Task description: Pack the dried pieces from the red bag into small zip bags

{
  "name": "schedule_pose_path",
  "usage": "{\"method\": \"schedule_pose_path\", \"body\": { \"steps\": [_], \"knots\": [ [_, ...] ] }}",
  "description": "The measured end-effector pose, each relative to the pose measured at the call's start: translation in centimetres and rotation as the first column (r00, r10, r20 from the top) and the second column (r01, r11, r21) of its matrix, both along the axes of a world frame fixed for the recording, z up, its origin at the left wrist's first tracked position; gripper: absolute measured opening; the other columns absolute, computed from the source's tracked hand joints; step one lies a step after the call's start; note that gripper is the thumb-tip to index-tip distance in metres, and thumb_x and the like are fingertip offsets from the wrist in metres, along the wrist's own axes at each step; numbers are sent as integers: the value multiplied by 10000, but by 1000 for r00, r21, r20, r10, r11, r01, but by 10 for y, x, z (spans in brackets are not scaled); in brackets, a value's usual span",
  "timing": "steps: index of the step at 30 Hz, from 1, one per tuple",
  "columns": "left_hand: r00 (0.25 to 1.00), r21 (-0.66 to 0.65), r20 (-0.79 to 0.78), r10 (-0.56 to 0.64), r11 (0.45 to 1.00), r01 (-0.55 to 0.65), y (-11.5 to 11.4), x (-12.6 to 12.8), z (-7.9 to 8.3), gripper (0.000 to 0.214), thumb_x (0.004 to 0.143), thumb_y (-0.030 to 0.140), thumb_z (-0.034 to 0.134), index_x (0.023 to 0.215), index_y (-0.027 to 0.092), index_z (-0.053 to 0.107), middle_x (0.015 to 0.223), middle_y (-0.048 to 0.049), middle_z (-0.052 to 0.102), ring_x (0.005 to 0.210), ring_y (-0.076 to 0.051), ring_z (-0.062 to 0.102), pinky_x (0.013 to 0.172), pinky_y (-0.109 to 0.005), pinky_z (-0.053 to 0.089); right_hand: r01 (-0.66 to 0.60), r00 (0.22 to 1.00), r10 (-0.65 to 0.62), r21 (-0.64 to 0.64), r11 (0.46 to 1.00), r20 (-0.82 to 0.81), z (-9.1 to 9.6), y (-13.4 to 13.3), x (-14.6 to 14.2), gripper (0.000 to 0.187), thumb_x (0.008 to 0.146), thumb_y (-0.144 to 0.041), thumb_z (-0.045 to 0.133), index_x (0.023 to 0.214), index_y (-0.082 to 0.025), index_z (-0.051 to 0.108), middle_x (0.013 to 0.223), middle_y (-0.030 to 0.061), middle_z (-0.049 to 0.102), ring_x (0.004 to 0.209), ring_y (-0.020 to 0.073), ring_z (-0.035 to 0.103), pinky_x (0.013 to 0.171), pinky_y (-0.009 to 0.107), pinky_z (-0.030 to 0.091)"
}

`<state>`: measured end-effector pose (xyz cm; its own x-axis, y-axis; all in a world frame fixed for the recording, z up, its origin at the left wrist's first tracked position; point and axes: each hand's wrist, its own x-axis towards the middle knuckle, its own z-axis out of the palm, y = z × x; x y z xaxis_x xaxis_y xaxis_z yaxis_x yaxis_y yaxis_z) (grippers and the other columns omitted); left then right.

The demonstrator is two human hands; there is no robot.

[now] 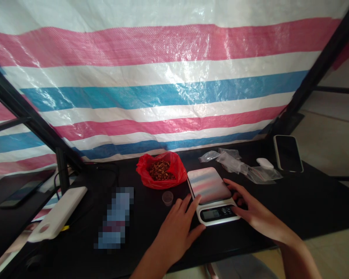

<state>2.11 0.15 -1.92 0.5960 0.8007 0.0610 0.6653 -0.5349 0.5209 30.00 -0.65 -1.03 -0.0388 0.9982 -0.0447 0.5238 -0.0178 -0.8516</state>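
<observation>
A small white kitchen scale [212,193] with a shiny platform and a grey display lies on the black table [308,201]. My left hand [177,228] rests open against the scale's left edge, fingers stretched out. My right hand [250,207] lies open against its right side, fingertips touching the platform's corner. Neither hand holds anything. Just left of the scale stands a tiny clear plastic cup [167,198]. Behind it a red plastic bag [161,170] lies open with brown nuts or seeds inside.
Clear plastic bags [241,164], a small white case [264,162] and a dark phone [287,153] lie at the back right. A white power bank [58,213] and a blurred object [116,219] lie on the left. A striped tarp [163,85] hangs behind.
</observation>
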Motion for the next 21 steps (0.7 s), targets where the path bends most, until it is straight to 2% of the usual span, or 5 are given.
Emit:
{"method": "schedule_pose_path", "body": {
  "steps": [5,11,18,21],
  "knots": [
    [1000,-6,1,7,1000,-7,0,0,2,699,979,364,609,1605,300,304,1607,-99,443,1400,-320,476,1170,-517,408,16,1000,-16,-33,999,-6,5,0,-4,759,782,-354,577,1520,-286,416,1258,73,592,1029,249,596,981,428,496],
    [1000,-12,-12,4,1000,-4,-1,0,4,698,982,372,605,1604,294,297,1612,-88,435,1386,-322,472,1169,-523,408,49,996,-56,-103,993,-67,2,5,-5,841,703,-293,554,1529,-262,398,1261,77,572,1049,255,576,972,408,485],
    [1000,-12,-16,-3,1000,3,-1,0,2,704,987,388,593,1611,288,282,1618,-91,423,1384,-328,464,1170,-522,402,78,986,-97,-146,986,-133,-1,12,-6,965,637,-301,576,1554,-218,284,1296,103,495,951,227,550,859,382,510],
    [1000,-19,-11,-2,1000,2,-1,0,4,702,988,393,592,1611,286,285,1614,-98,426,1387,-329,460,1170,-520,404,82,986,-106,-177,981,-131,-1,15,-5,980,609,-285,589,1540,-212,292,1304,111,486,951,229,538,832,381,512]
  ]
}}
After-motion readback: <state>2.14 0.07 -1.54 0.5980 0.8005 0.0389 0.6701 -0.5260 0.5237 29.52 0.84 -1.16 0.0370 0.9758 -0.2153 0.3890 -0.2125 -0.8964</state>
